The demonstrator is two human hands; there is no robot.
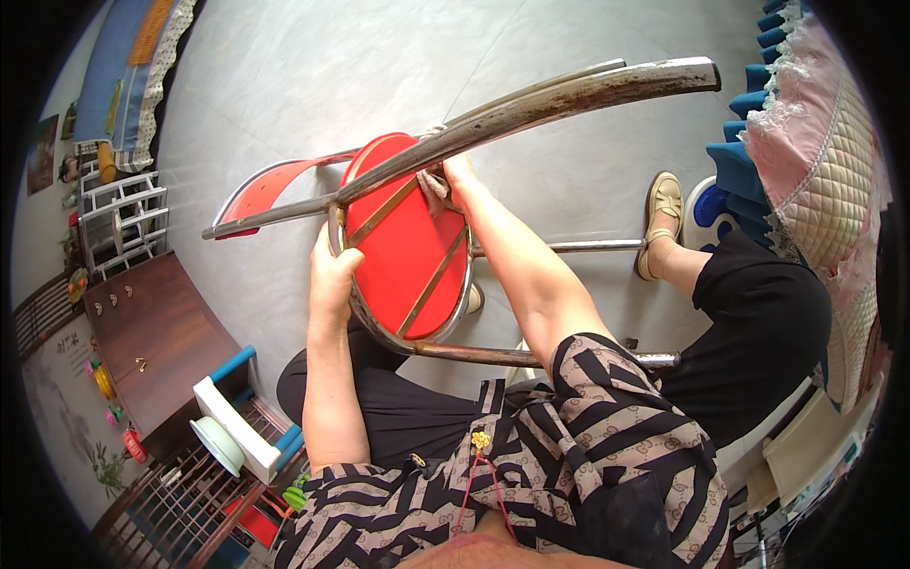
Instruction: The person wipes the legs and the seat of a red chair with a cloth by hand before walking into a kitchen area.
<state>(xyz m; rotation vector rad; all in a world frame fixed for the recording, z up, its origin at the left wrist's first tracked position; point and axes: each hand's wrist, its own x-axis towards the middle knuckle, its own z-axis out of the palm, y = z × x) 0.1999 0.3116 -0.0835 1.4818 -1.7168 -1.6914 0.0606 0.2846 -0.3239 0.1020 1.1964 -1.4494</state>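
A metal-framed chair (pixel 405 263) with a round red seat lies tipped over before me, its underside towards me and its legs pointing right. Rust marks the nearest metal leg (pixel 533 107). The curved red backrest (pixel 266 192) points left. My left hand (pixel 333 274) grips the round metal rim under the seat, thumb on top. On the far side, my right hand (pixel 455 174) is at a grey-brown cloth (pixel 434 188) against the frame; its fingers are mostly hidden behind the leg.
A bed with a pink quilted cover (pixel 817 142) stands at the right, a blue-and-white plastic stool (pixel 704 210) beside my foot. At left are a dark wooden cabinet (pixel 156 334), a white metal rack (pixel 124 213) and a pale green basin (pixel 217 444) on a small white-and-blue stand.
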